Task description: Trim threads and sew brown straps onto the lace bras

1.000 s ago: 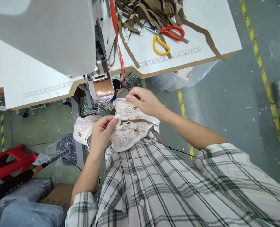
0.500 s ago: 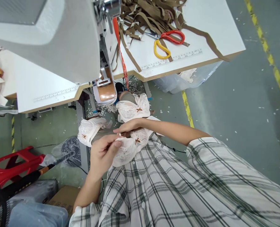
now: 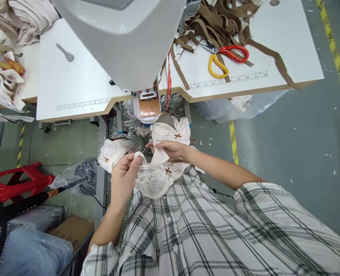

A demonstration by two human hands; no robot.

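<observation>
A white lace bra [image 3: 152, 182] with a small brown bow lies across my lap, against the plaid shirt. My left hand [image 3: 124, 170] pinches its upper corner between thumb and fingers, at the cup's left side. Closed around a pale fabric band of the same bra is my right hand [image 3: 172, 148], whose fingertips are partly hidden. Just beyond the hands rests a second lace bra [image 3: 168, 132], also with a bow. Another lace cup [image 3: 112, 153] with a bow sits left of it, near my left hand.
A sewing machine [image 3: 124, 50] overhangs the white table [image 3: 80, 84]. Scissors [image 3: 234, 53] with red and yellow handles lie by a heap of brown straps [image 3: 212, 23]. A clear plastic bin [image 3: 218, 109] hangs below the table edge. At left stands a red stool [image 3: 3, 184].
My hands have moved apart, and the fabric band is now pulled up in my right hand. The lace cup is spread more openly. The view has shifted, showing more table at left.
</observation>
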